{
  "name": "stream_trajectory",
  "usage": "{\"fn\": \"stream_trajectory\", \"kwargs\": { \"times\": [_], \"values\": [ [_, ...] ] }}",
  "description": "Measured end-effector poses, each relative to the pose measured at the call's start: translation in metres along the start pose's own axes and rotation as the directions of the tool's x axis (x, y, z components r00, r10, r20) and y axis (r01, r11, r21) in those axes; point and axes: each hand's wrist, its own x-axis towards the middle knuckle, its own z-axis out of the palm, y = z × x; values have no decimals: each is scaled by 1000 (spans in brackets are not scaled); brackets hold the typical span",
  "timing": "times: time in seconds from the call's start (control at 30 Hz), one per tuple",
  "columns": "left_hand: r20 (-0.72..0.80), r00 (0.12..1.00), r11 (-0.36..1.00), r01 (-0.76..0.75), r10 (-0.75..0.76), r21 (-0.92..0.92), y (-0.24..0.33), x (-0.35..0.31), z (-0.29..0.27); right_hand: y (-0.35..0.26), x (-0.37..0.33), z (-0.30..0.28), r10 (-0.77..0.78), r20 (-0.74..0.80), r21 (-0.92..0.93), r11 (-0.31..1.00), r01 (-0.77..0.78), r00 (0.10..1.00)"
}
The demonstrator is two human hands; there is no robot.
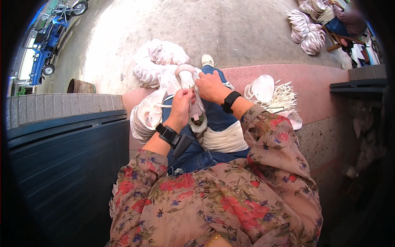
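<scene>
A white and pale pink shoe upper [196, 108] lies lengthwise over my lap, its rounded tongue end [186, 74] away from me. My left hand [181, 106] is closed, pinching the upper near its lacing edge. Just right of it my right hand [212, 87] is closed too, its fingertips on a thin pale strand that looks like a shoelace. The fingertips of both hands nearly meet there, and the fingers partly hide the strand. A thick bundle of cream shoelaces [225, 138] drapes across my right thigh.
White uppers [160, 57] are piled ahead-left, with more uppers [146, 115] beside my left leg. On the pink ledge to the right lie uppers [262, 87] and loose laces [284, 96]. Dark blue door panels [70, 152] stand left. A seated person [347, 20] is far right, near stacked uppers [308, 33].
</scene>
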Motion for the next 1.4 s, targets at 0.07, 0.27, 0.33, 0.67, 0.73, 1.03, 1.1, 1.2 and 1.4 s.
{"fn": "stream_trajectory", "kwargs": {
  "times": [0.07, 0.27, 0.33, 0.67, 0.73, 1.03, 1.1, 1.2, 1.4],
  "values": [
    [10, 1000, 1000, -6, 6, 6, -1, 0, -2, -1, 2, -3, -25, 54, -36, 999, 27, 998],
    [51, 999, 999, 8, -7, -31, 0, -1, -2, 19, 6, 9, 53, 108, 277, 957, -81, 993],
    [61, 998, 998, 17, -14, -59, 1, -1, -4, 21, 7, 10, 42, 152, 304, 949, -87, 988],
    [52, 999, 997, 4, 0, -78, 1, -3, -5, 21, 6, 10, 32, 164, 394, 914, -95, 986],
    [55, 998, 997, 7, -2, -81, 1, -3, -4, 19, 8, 8, 54, 196, 361, 925, -123, 979],
    [22, 1000, 994, 9, -7, -106, 11, -6, -2, 6, 6, 11, 149, 90, 274, 947, -168, 985],
    [-82, 996, 994, 50, -42, 101, 21, -11, -6, 1, 0, 12, 170, 42, 218, 960, -175, 985],
    [-57, 995, 947, -60, 82, 316, 26, -11, -24, -7, -13, 8, 11, -89, 49, 999, -7, 996],
    [191, 909, 277, -304, 370, 911, 12, 15, -23, 1, -2, 10, -21, 122, 64, 998, 13, 992]
  ]
}}
